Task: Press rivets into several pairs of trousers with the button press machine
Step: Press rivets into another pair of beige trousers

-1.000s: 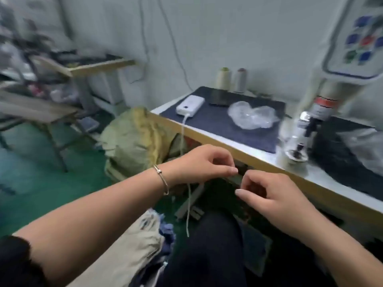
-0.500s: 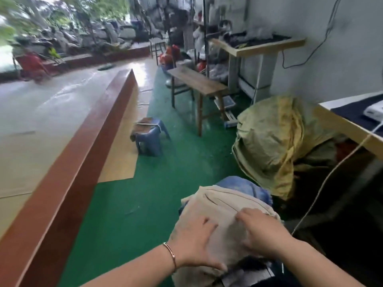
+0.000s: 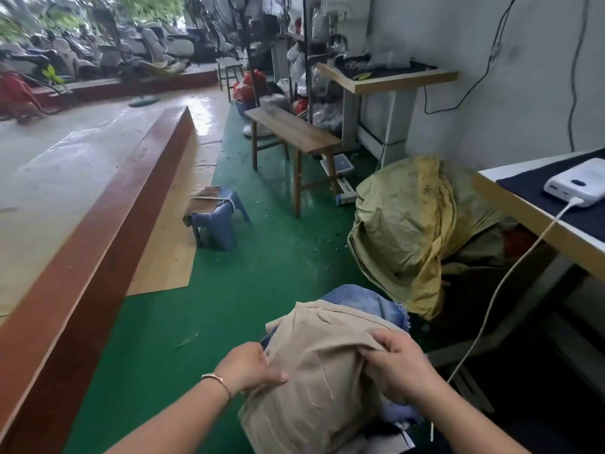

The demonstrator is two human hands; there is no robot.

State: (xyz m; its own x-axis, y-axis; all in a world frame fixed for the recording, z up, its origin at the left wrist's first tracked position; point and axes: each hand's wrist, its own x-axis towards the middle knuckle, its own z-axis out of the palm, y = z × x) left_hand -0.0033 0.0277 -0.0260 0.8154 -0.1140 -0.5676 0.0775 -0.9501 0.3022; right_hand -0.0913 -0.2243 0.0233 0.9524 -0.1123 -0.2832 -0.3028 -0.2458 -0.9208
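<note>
Left hand [image 3: 253, 368], thin bracelet [image 3: 217, 380] at the wrist: fingers curled into the left edge of a pair of beige trousers [image 3: 314, 371], gripping the cloth. Right hand [image 3: 397, 365]: fingers bunched over a fold at the trousers' upper right, pinching it. The beige trousers lie on top of a low pile near the bottom of the view, with blue denim [image 3: 363, 299] showing just behind and beneath them. Beyond the pile, to the right: a slumped olive-yellow sack [image 3: 409, 231] on the green floor [image 3: 229, 290]. Far right: a tabletop [image 3: 523, 211] with a dark mat, carrying a white power bank [image 3: 579, 181]; its white cable [image 3: 510, 273] hangs over the edge. Further off: a small blue plastic stool [image 3: 217, 217], a wooden bench [image 3: 291, 129], and a long red-brown beam [image 3: 98, 240] running along the floor.
</note>
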